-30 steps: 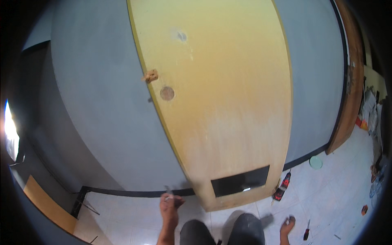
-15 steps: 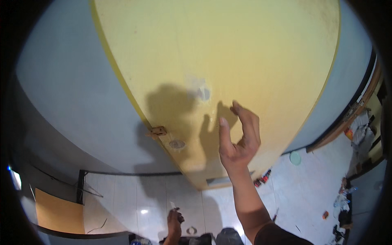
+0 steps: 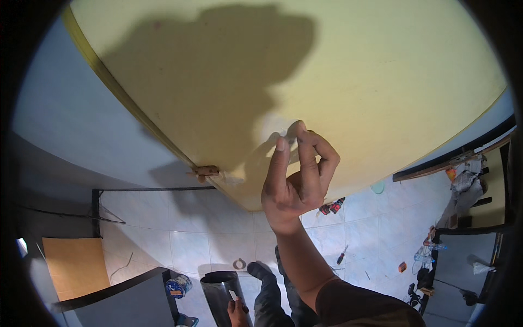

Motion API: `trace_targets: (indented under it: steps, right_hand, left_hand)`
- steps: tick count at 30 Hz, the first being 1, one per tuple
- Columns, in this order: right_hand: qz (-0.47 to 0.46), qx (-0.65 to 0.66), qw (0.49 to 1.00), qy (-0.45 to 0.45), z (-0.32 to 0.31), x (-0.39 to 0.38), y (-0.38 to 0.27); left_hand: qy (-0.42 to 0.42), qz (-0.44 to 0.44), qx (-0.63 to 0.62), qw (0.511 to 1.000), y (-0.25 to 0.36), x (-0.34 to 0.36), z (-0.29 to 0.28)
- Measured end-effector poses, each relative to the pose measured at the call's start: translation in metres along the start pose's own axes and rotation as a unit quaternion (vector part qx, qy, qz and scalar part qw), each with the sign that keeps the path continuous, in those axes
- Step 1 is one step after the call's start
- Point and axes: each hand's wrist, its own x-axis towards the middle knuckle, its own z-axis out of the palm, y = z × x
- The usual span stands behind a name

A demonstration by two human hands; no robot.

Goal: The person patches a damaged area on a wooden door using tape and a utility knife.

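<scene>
My right hand (image 3: 294, 188) is raised to the yellow door panel (image 3: 381, 71), thumb and fingertips apart at a whitish patch (image 3: 268, 126), partly hiding it; nothing visible is held. A small brown wooden piece (image 3: 208, 172) sits on the panel's left edge. Low in the view, my left hand (image 3: 237, 312) grips a small pale flat object (image 3: 233, 295), too small to identify, above a dark open cylinder (image 3: 214, 283). A large shadow falls across the panel.
On the tiled floor (image 3: 201, 245) lie a red-black drill (image 3: 331, 206), a screwdriver (image 3: 342, 255), a ring (image 3: 239, 264) and an orange item (image 3: 402, 267). A can (image 3: 178, 285) stands beside a grey structure (image 3: 122, 302). Assorted clutter (image 3: 466, 191) lines the right side.
My right hand has risen from low at the right to the patch on the panel. The view has moved closer to the panel, and my shadow now spreads over its upper part.
</scene>
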Motion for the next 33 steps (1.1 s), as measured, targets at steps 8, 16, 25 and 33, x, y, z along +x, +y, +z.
trace_targets:
  steps: [8,16,25,33]
  right_hand:
    - [0.074,0.054,0.994,0.051,0.004,0.007,-0.014]
    - [0.037,0.074,0.996,0.032,-0.001,0.017,0.001]
    - [-0.069,-0.173,0.982,-0.029,-0.007,0.032,0.004]
    - [-0.127,-0.231,0.962,-0.076,-0.011,0.039,0.006]
  left_hand:
    - [-0.047,0.014,-0.029,0.998,0.000,0.031,-0.049]
    - [0.016,0.002,0.009,1.000,-0.006,0.045,-0.082]
    - [-0.025,0.039,0.073,0.996,-0.003,0.057,-0.086]
    - [-0.083,0.148,0.244,0.955,-0.003,0.051,-0.104]
